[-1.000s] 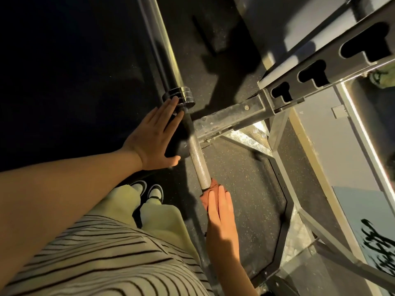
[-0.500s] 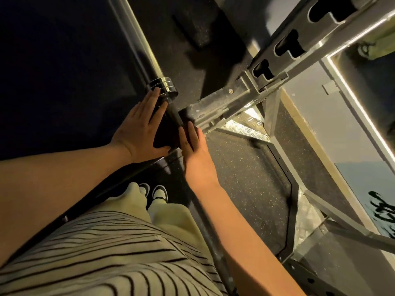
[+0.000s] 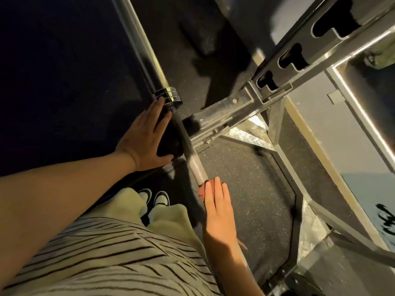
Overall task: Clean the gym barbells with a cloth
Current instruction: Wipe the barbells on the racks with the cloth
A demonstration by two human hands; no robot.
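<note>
While the left hand [image 3: 145,137] stays flat just below the collar [image 3: 168,96] of the barbell [image 3: 193,165], its fingers straight and its fingertips almost at the collar, the right hand [image 3: 218,212] is now well down the shaft from the collar. Half a second ago it was high up, nearly touching the left hand close under the collar; a second ago it was about where it is now. That makes one full pass toward the collar and back.

The reddish cloth [image 3: 203,191] is under the right fingers, pressed on the shaft far below the collar, with one edge showing past the fingertips. Those fingers lie straight along the bar. They press down and do not clench, and the thumb is hidden, so I cannot tell whether it hooks under the shaft. The left hand grips nothing and only steadies the bar.

The bar rests on the metal rack [image 3: 230,112], which meets it a little below the collar. The rough grey stretch of shaft between the rack and the cloth is bare now, so it has probably been wiped. The smooth sleeve beyond the collar looks untouched, and much of the job is likely still ahead.
</note>
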